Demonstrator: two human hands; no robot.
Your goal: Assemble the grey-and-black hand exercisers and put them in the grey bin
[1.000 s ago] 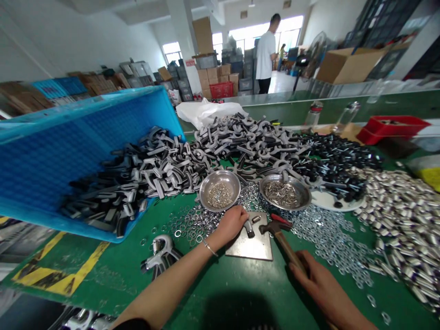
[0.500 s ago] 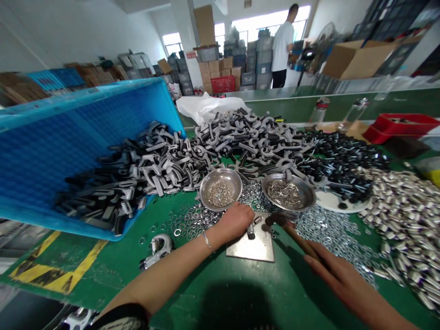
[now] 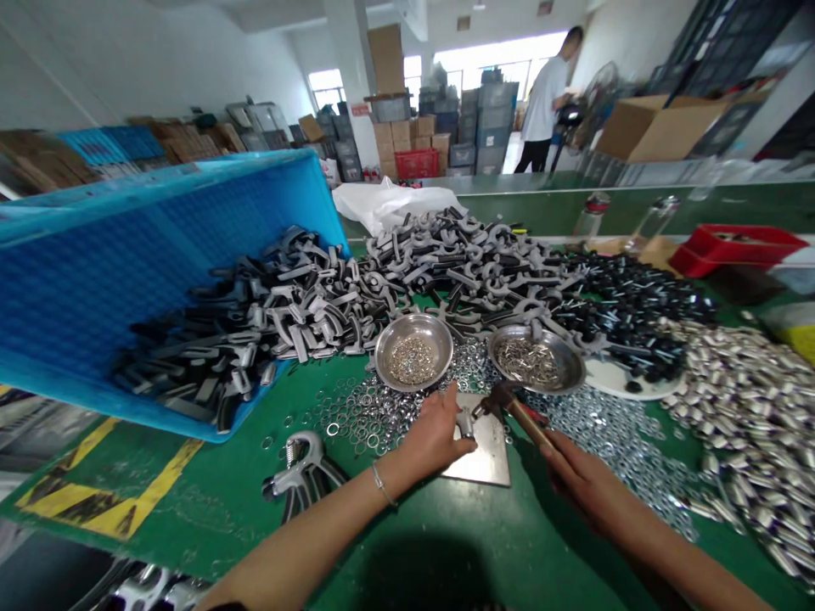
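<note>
My left hand (image 3: 431, 437) steadies a small metal cylinder (image 3: 466, 424) on a flat steel plate (image 3: 487, 462). Its thumb is at the cylinder's lower end, and the index finger points up and away. In my right hand (image 3: 576, 475) is a hammer (image 3: 531, 427), gripped by its wooden handle. The dark hammer head is just right of the cylinder, over the plate; whether they touch I cannot tell. Behind my hands stand a steel bowl (image 3: 439, 344) of tiny metal parts and another bowl (image 3: 576, 371) of small pins. Left of my forearm lies a grey-and-black spring hand grip (image 3: 306, 467).
A blue crate (image 3: 210, 191) on its side spills grey-and-black handles (image 3: 324, 310) across the green table. Loose washers (image 3: 353, 416) surround the bowls. Metal cylinders (image 3: 751, 399) heap at the right, beside black knobs with screws (image 3: 637, 297). A person (image 3: 544, 102) stands far back.
My left hand has turned, bringing thumb and index finger into view around the cylinder. The hammer head has shifted slightly left and up, toward the cylinder. The person behind has moved right.
</note>
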